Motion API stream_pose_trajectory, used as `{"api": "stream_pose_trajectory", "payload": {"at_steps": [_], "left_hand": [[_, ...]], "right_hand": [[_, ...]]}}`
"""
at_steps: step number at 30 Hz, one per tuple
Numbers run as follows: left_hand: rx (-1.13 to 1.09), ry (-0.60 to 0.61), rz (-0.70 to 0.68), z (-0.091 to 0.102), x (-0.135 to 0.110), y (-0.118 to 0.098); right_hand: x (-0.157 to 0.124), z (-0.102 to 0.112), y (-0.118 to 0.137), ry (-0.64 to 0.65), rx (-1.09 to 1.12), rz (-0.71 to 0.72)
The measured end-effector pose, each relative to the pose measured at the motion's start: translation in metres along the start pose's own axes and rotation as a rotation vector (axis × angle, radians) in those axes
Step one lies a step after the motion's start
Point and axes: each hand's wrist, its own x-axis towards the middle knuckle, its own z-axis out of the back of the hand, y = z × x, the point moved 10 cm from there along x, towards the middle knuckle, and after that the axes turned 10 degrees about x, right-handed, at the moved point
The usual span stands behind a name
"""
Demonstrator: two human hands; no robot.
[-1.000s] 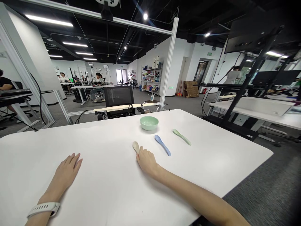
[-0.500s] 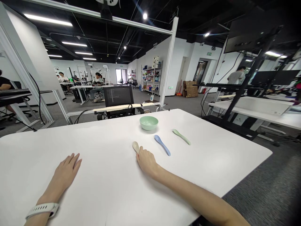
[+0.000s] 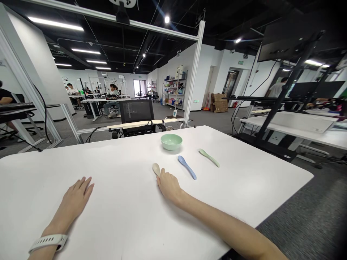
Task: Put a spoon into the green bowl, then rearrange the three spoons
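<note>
My right hand (image 3: 169, 185) is closed around the handle of a beige spoon (image 3: 155, 168); only the spoon's bowl end shows past my fingers, and the handle is hidden. Flat on the white table (image 3: 121, 202), my left hand (image 3: 76, 196) rests with its fingers stretched out, holding nothing. Just right of my right hand lies a blue spoon (image 3: 187, 167). Farther right is a light green spoon (image 3: 209, 157). Behind the spoons stands a green bowl (image 3: 171, 142), upright, with nothing visible in it.
A metal frame post (image 3: 193, 74) rises at the table's far edge, with a black mesh chair (image 3: 137, 111) behind it. On the right stand another white table (image 3: 295, 124) and a black monitor stand (image 3: 279, 97). Several people sit at desks in the background.
Both hands, the spoons and the bowl look the same as before. In the background at right, a standing person has shifted and is now partly behind the monitor stand.
</note>
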Motion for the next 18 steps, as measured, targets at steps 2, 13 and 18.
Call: {"api": "stream_pose_trajectory", "payload": {"at_steps": [2,13,18], "left_hand": [[0.005,-0.027,0.003,0.001,0.0,0.001],[0.003,-0.038,0.002,0.011,-0.001,-0.004],[-0.013,-0.051,-0.019,0.011,-0.003,-0.005]], "right_hand": [[0.0,-0.001,0.0,0.003,0.006,0.0],[0.041,0.064,-0.059,-0.234,0.082,0.021],[0.081,0.089,-0.131,-0.378,0.029,0.173]]}}
